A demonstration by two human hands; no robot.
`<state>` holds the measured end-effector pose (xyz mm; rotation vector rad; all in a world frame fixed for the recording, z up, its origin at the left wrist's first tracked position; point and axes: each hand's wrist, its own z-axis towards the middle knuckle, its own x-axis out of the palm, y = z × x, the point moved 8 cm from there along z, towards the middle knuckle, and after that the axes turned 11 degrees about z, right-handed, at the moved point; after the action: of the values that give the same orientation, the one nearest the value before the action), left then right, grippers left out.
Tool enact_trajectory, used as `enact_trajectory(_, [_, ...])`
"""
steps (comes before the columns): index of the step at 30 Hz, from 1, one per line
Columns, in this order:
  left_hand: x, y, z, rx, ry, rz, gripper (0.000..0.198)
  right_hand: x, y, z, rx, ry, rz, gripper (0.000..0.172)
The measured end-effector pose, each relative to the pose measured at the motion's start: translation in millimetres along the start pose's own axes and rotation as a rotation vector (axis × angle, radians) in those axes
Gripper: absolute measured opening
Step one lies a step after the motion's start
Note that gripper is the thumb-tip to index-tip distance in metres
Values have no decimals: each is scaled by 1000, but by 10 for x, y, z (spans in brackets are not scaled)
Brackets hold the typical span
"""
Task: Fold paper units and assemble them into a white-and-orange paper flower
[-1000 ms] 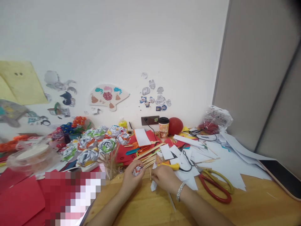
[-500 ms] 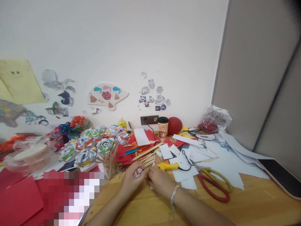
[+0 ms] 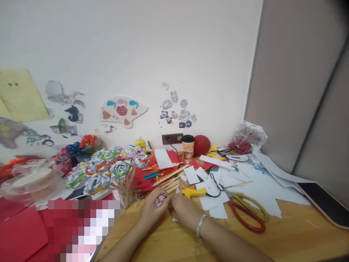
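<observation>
My left hand (image 3: 152,208) is closed around a small rolled paper flower (image 3: 161,199), white with orange-red streaks. Right beside it, my right hand (image 3: 182,206) has its fingers bent together close to the flower's lower side; what they pinch is too small or hidden to make out. A silver bracelet (image 3: 201,227) circles the right wrist. Just beyond the right hand lies a yellow glue gun (image 3: 194,192) with a black cord. Several finished-looking paper flowers (image 3: 121,169) on sticks stand to the left of my hands.
Wooden sticks (image 3: 169,182) and red paper (image 3: 144,178) lie behind my hands. Scissors (image 3: 247,214) with red and yellow handles rest at the right, near white paper sheets (image 3: 259,189) and a tablet-like device (image 3: 324,203). A lidded cup (image 3: 188,148) stands by a red balloon (image 3: 202,145).
The whole view has shifted slightly, so things appear a little further left. Both hands keep nearly the same pose, with the flower still in the left one.
</observation>
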<state>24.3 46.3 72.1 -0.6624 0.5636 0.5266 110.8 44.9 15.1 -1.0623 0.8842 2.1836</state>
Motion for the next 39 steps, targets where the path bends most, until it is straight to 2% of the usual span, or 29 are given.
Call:
enact_trajectory(10, [52,-27,-24,51,55,50,5,33,14,22,15,36,-37,5])
enact_trajectory(18, [41,-20,-16,32,48,31,3,45,32,28,57,72,-40,15])
enact_trajectory(20, [53,8,-21,11,50,14,13,21,22,27,92,69,-25,16])
enact_trajectory(24, [138,130,-43,-47,91,-51,45,-180,-90,26,204,-2,13,26])
enact_trajectory(27, [169,222,-44,-88,78,-136,52,-425,-209,26,285,-88,52,39])
enact_trajectory(29, [168,228,-31,-67,63,-175,48,-558,-274,22,321,-138,120,44])
enact_trajectory(34, [185,158,-1,32,132,-101,41,-667,-276,11,268,-251,386,42])
enact_trajectory(39, [252,199,-16,-6,213,-66,49,-537,-154,28,140,-209,349,28])
